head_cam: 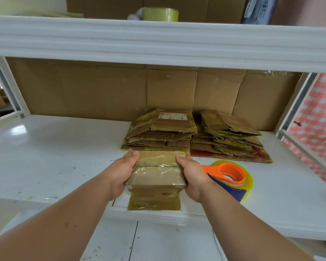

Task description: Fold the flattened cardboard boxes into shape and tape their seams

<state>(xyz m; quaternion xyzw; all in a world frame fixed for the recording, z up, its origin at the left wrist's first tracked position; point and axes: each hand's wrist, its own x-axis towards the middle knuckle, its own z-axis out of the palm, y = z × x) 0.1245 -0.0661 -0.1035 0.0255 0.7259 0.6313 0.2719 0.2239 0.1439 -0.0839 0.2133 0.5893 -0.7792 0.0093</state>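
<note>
Left hand (120,172) and right hand (191,174) grip folded cardboard box (155,176) from both sides, near front edge of white surface (55,157). Tape dispenser (231,178) just right; flattened boxes (196,136) stacked behind.

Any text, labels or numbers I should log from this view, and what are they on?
None legible.
White shipping label on the top flattened cardboard box of the left stack: print too blurred.
Dark printed marks on the small brown cardboard box held in both hands: too small.
Blue-and-white package on the upper shelf: blurred.
</note>
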